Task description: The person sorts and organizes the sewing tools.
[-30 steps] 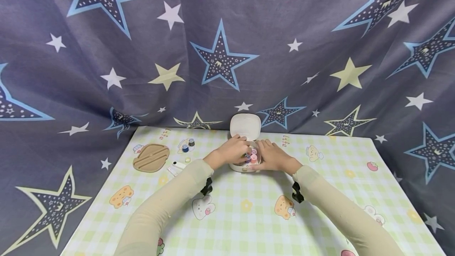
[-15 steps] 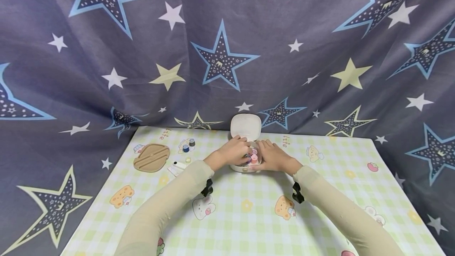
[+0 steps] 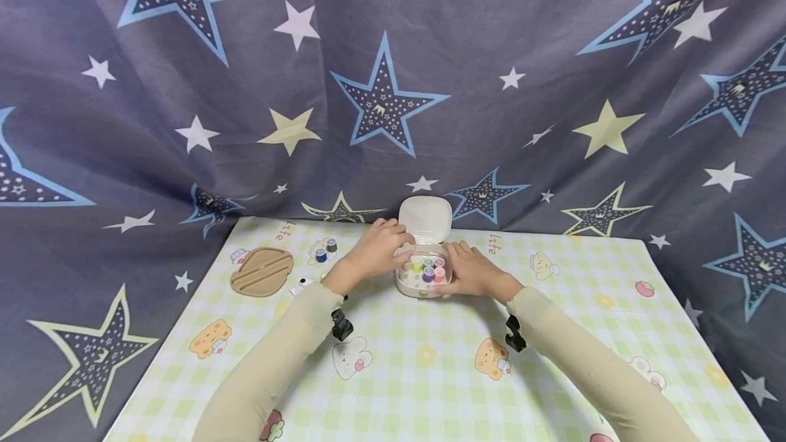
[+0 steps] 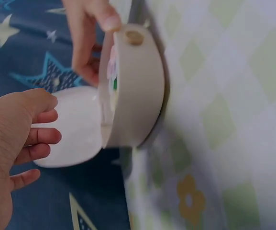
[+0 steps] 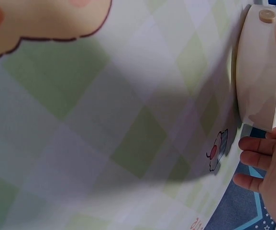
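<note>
A cream box (image 3: 424, 290) stands at the back of the table with its white lid (image 3: 425, 218) raised behind it. Inside lie several small thread spools, among them a purple spool (image 3: 428, 275), a pink spool (image 3: 439, 274) and a yellow-green spool (image 3: 417, 267). My right hand (image 3: 473, 270) grips the box's right side, thumb at the front rim; in the right wrist view its other fingers (image 5: 255, 160) curl past the far end. My left hand (image 3: 377, 251) hovers at the box's left edge. Its fingers (image 4: 44, 136) are loosely bent, with nothing visible between them, and overlap the lid in the left wrist view.
To the left lies a tan divided tray (image 3: 262, 272). Beyond my left forearm are a navy spool (image 3: 321, 256), a dark grey spool (image 3: 331, 245) and a small white item (image 3: 299, 285), partly covered by the sleeve. A star-printed curtain (image 3: 491, 121) hangs directly behind the table.
My left hand has come up out of the box and moved left, baring the spools inside. The right hand keeps its hold on the box.
</note>
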Available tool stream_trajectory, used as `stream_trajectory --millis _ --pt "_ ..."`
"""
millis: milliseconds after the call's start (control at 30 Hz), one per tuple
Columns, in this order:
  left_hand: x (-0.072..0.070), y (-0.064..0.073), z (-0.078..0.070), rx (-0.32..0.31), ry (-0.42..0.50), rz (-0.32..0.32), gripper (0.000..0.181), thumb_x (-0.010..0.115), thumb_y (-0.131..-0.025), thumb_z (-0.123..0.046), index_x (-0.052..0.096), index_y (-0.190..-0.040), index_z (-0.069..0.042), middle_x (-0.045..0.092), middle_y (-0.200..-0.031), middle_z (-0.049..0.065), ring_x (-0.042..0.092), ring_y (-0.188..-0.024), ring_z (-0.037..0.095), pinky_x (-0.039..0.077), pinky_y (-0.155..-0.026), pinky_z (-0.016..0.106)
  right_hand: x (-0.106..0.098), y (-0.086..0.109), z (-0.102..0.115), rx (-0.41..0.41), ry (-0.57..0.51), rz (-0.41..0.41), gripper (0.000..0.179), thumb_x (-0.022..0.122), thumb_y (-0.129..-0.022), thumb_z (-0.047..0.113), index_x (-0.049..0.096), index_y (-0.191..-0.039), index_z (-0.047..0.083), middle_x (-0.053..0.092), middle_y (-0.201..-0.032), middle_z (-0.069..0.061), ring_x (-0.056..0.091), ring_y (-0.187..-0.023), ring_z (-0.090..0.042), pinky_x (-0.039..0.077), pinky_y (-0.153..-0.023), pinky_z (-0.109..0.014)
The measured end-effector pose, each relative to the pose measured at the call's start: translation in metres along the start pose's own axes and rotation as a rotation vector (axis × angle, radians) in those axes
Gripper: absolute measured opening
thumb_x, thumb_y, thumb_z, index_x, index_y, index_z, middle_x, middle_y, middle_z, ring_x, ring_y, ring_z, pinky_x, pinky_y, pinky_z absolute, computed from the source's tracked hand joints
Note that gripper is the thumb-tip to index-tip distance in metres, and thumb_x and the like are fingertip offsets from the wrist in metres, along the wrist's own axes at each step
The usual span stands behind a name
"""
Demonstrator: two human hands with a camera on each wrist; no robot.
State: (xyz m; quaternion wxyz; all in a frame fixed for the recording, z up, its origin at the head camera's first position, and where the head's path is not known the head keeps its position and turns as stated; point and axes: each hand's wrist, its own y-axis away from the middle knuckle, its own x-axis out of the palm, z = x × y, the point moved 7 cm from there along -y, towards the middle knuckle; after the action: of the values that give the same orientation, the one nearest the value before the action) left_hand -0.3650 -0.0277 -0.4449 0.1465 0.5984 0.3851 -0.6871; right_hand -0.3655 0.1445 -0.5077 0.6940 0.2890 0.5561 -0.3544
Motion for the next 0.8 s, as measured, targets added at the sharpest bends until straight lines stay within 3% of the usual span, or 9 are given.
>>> stream_trajectory --millis 233,367,533,667,800 --pt "-0.023 0.028 0.034 -0.158 0.065 -0.151 0.021 0.074 -0.091 -0.025 0.075 -0.11 -0.015 0.068 -0.092 0.001 0.057 -0.09 0.021 0.044 -0.09 0.044 0.0 0.0 0.001 -0.011 -0.013 -0.018 0.111 0.069 -0.078 0.075 0.035 -0.15 -0.003 0.053 -0.136 -0.022 0.05 -0.127 -0.035 0.04 -0.112 -0.06" --pt "-0.024 0.049 0.056 -0.244 0.035 -0.197 0.02 0.073 -0.09 -0.026 0.075 -0.106 -0.014 0.067 -0.09 0.003 0.057 -0.089 0.024 0.043 -0.085 0.044 0.001 0.0 0.001 -0.016 -0.017 -0.026 0.111 0.07 -0.078 0.074 0.035 -0.151 -0.003 0.053 -0.138 -0.023 0.05 -0.129 -0.036 0.039 -0.111 -0.061" --pt "-0.022 0.074 0.078 -0.297 -0.043 -0.249 0.025 0.072 -0.086 -0.03 0.072 -0.101 -0.011 0.068 -0.093 0.007 0.058 -0.092 0.029 0.042 -0.088 0.048 0.003 -0.001 -0.003 -0.017 -0.022 -0.032 0.113 0.07 -0.077 0.073 0.034 -0.152 -0.002 0.052 -0.139 -0.023 0.049 -0.129 -0.037 0.038 -0.112 -0.062" --pt "-0.019 0.093 0.094 -0.355 -0.082 -0.244 0.027 0.071 -0.084 -0.032 0.069 -0.101 -0.011 0.068 -0.097 0.009 0.057 -0.094 0.032 0.042 -0.088 0.052 0.002 0.0 -0.002 -0.015 -0.024 -0.031 0.111 0.071 -0.077 0.072 0.035 -0.151 -0.003 0.052 -0.138 -0.023 0.049 -0.129 -0.037 0.038 -0.112 -0.062" --pt "-0.014 0.109 0.11 -0.441 -0.092 -0.167 0.031 0.07 -0.082 -0.032 0.067 -0.103 -0.01 0.069 -0.106 0.011 0.056 -0.1 0.034 0.041 -0.089 0.054 0.001 0.001 -0.001 -0.011 -0.021 -0.024 0.111 0.071 -0.078 0.072 0.035 -0.152 -0.002 0.052 -0.138 -0.023 0.049 -0.129 -0.036 0.038 -0.112 -0.061"
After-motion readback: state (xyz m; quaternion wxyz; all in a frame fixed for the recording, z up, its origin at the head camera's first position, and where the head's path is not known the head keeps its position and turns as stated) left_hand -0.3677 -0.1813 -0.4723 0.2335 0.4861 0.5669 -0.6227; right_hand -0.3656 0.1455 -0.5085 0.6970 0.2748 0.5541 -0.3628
